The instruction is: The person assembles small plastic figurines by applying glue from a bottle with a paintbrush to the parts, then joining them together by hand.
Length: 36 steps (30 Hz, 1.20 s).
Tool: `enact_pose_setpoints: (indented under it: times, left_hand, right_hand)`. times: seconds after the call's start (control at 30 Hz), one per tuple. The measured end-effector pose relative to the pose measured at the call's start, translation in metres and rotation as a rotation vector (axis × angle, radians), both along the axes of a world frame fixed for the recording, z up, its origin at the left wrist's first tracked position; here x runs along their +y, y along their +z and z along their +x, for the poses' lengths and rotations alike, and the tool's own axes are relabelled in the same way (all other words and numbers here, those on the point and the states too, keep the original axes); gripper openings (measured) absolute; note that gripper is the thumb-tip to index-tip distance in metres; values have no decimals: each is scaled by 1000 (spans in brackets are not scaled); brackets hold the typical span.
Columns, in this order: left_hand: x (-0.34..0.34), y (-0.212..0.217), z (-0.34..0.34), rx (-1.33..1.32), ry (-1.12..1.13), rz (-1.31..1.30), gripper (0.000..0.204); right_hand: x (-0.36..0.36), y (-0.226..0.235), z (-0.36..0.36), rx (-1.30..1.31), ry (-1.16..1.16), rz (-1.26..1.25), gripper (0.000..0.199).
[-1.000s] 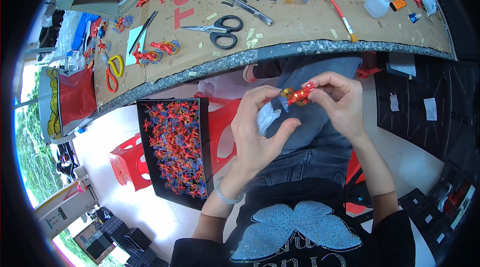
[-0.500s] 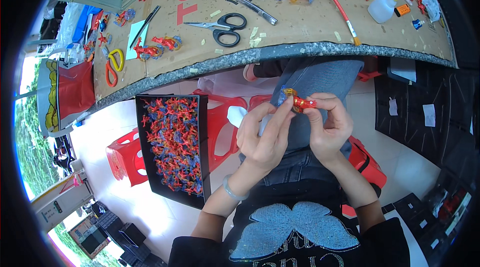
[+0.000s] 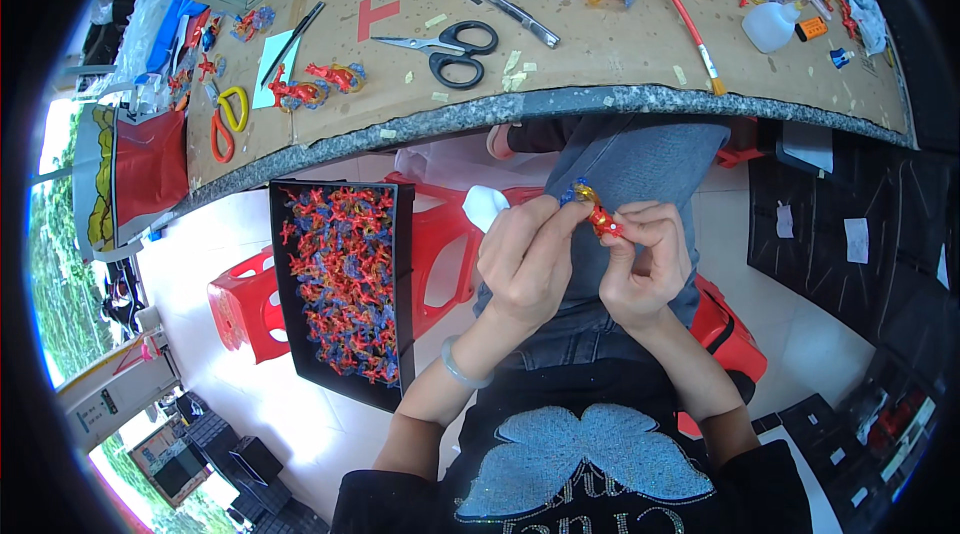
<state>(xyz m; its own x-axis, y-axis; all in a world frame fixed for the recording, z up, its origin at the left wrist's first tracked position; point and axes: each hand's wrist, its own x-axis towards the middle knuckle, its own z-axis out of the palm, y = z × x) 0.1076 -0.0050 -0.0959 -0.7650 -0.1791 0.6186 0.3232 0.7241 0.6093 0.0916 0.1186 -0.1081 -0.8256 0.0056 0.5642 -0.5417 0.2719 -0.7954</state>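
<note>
Above my lap, both hands hold one small figurine (image 3: 604, 222), red with yellow and clear blue parts. My left hand (image 3: 525, 259) pinches it by its yellow and blue end, with a pale bracelet on that wrist. The fingers of my right hand (image 3: 648, 264) close round its red end and hide part of it. A white piece (image 3: 485, 206) shows beside my left hand; whether that hand holds it, I cannot tell. Left of my arms, a black tray (image 3: 405, 274) bears many like figurines.
Beyond my knees, a cardboard-covered table (image 3: 600, 54) carries black scissors (image 3: 455, 52), a red-handled brush (image 3: 675, 9), a white bottle (image 3: 770, 24), yellow-and-orange scissors (image 3: 228, 124) and more figurines (image 3: 340, 77). Red stools (image 3: 245, 309) stand by the tray. Black crates (image 3: 830, 234) are at the right.
The figurine has tilted, its red end now lower. My right hand has shifted slightly left and down, and both hands still grip the figurine.
</note>
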Motion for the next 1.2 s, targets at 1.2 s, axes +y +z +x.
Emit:
enact_pose_setpoints:
  times: [1.2]
  left_hand:
    - [-14, 44, -4, -620, -121, 416, 34]
  right_hand:
    - [46, 33, -55, -1002, 515, -273, 13]
